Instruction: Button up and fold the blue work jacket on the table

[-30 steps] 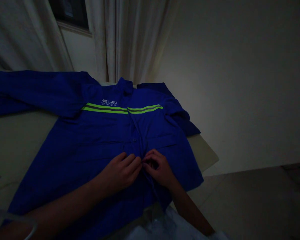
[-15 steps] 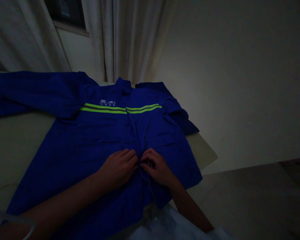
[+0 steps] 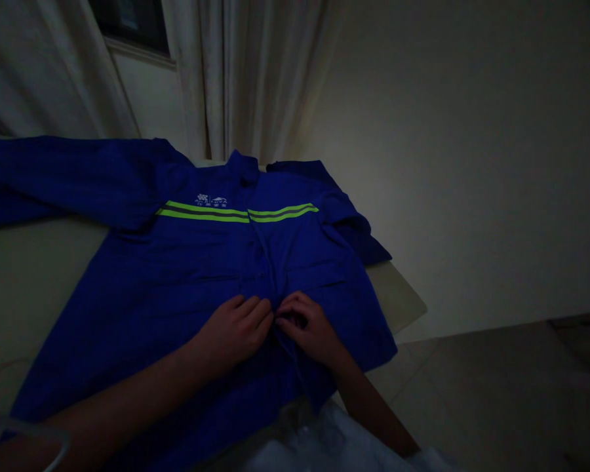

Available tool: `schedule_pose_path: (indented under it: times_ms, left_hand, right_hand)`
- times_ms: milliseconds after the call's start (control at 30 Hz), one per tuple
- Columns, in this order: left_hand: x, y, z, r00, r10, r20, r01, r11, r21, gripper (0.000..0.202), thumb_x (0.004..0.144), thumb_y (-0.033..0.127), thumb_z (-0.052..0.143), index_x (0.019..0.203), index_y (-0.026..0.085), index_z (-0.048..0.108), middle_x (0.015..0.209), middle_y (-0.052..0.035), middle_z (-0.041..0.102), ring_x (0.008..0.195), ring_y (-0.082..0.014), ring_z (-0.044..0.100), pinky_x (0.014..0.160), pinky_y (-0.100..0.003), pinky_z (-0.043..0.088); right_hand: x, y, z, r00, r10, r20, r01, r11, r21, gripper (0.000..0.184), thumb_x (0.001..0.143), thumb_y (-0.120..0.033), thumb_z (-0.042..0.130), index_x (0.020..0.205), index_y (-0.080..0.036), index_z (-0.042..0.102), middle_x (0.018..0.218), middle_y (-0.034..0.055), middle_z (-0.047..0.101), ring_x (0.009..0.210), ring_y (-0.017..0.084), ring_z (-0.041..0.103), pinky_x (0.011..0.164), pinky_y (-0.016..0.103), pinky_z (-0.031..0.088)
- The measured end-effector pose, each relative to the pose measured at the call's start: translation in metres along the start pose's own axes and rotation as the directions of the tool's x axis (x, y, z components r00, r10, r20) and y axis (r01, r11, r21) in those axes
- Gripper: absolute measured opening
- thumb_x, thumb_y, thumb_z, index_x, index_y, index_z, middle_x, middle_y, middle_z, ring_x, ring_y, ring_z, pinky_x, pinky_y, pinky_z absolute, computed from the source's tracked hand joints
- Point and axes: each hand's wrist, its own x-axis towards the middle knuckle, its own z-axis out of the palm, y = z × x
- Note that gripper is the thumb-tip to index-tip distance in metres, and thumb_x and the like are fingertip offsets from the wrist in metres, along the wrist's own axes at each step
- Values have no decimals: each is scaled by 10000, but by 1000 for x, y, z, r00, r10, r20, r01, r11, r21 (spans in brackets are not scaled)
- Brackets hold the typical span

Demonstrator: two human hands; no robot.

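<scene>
My left hand and right hand curl close together at the front opening of a blue work jacket lying on a table. It's dim, so I can't tell whether my fingers have pinched cloth. A hard tug could bunch the front or drag it sideways.

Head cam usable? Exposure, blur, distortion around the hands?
Head view: underexposed; the blue work jacket, left hand and right hand sit in deep shadow, so detail between the hands is hard to read. Lime reflective stripes stay bright, not blown out. Curtain folds lean, likely wide-angle distortion.
</scene>
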Motion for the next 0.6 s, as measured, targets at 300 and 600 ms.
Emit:
schedule_pose_path:
  times_ms: [300,600]
  left_hand:
    - [-1,4,-13,994,64,-85,-56,994,98,177,991,95,505,911,175,641,841,-33,585,780,-221,512,692,-395,360]
    - [4,4,-23,996,46,-74,-39,995,89,156,962,74,530,903,173,635,846,-32,564,789,-229,517,673,-405,372]
  right_hand:
    - [0,0,-3,1000,12,-10,-11,998,57,145,916,-325,744,972,-199,787,999,44,637,748,121,570,646,248,442]
    - [3,-14,-10,1000,3,12,-3,1000,-3,124,905,-286,759,980,-187,758,996,32,631,689,96,546,622,231,434]
